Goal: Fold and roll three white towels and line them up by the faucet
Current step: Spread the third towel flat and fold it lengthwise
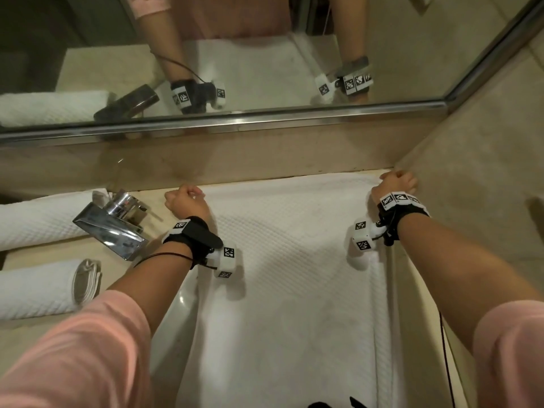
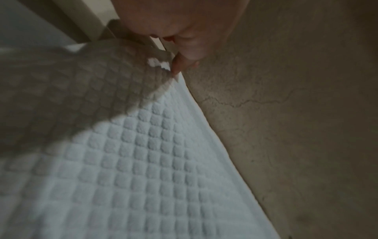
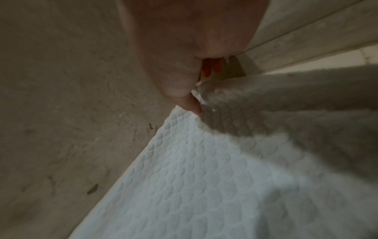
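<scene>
head view looking down, wrist views close (blurred), all sharing the towel (image 1: pixel 291 260)

We see a beige stone tabletop (image 1: pixel 26 328) running along the mirror's lower edge. A white waffle-weave towel (image 1: pixel 294 275) lies spread flat over it from centre frame to the right, its far edge reaching the back wall and its near part running off the bottom of the frame. At the left sits a chrome faucet (image 1: pixel 114 228). One rolled towel (image 1: pixel 38 220) lies at the left edge behind the faucet, and a second rolled towel (image 1: pixel 44 290) lies lower left, just apart from it.
</scene>
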Motion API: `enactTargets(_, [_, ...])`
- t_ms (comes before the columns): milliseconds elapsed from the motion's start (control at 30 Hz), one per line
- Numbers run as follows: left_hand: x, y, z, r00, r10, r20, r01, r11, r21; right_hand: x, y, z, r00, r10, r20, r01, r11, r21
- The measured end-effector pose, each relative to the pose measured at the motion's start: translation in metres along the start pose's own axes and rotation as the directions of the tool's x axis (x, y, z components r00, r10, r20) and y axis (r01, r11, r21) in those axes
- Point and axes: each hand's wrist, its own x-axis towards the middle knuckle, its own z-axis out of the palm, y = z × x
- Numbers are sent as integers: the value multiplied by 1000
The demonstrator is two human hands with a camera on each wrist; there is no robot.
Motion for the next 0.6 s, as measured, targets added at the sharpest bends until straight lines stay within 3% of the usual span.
enactTargets(100, [-13, 2, 5, 993, 116, -25, -117, 991, -68, -11, -1, 0, 994, -68, -83, 66, 998, -21])
enactTargets(233, [-27, -4, 8, 969, 236, 76, -239, 970, 31, -26, 3, 12, 952, -306, 4, 306, 952, -18])
enactTargets(433, [-36, -10, 5, 923, 334, 190, -363, 920, 147, -48, 11, 17, 958, -226, 177, 228, 974, 10])
enactTargets(600, [-37, -10, 2, 881, 328, 342, -432, 853, 294, -78, 27, 3, 969, -245, 19, 241, 964, 114])
